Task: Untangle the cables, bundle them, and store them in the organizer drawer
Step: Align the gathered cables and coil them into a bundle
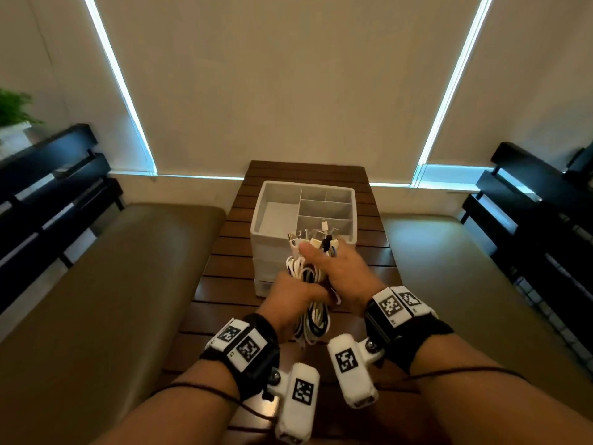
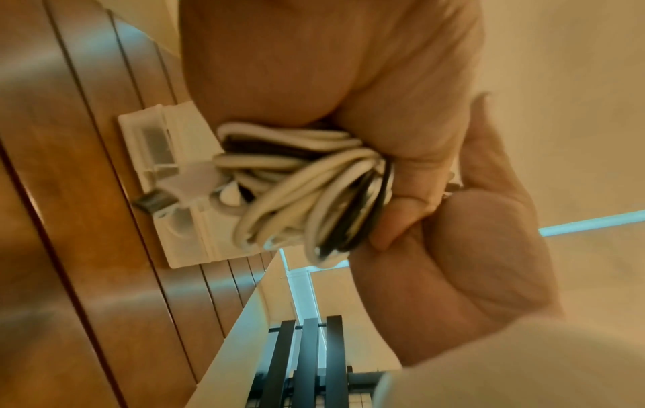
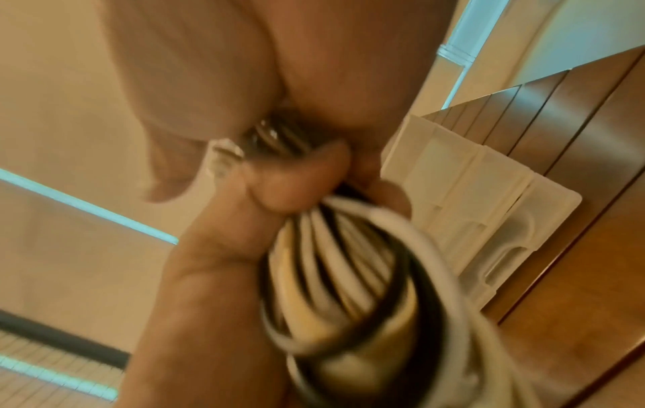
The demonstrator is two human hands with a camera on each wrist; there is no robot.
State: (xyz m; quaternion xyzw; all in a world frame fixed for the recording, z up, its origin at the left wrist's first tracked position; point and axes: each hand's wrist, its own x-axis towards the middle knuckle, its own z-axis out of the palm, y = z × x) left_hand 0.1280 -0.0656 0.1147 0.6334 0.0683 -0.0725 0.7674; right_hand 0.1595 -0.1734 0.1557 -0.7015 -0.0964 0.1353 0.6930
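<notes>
A bundle of white and black cables (image 1: 309,297) hangs folded in front of the white organizer (image 1: 276,220). My left hand (image 1: 293,295) grips the bundle's middle, fingers curled round it (image 2: 412,176). My right hand (image 1: 340,268) holds the upper end, thumb stretched over the strands below the plugs (image 1: 316,240), which fan out over the organizer's near rim. In the right wrist view the cable loops (image 3: 349,276) spread out below the gripping fingers (image 3: 296,187). The organizer's top tray has several empty compartments; its drawer front (image 2: 157,146) looks closed.
The organizer stands on a slatted dark wooden table (image 1: 224,284). Olive padded benches (image 1: 96,284) flank it on both sides. Black rails (image 1: 48,194) run along the left and right edges. Drawn blinds cover the window behind.
</notes>
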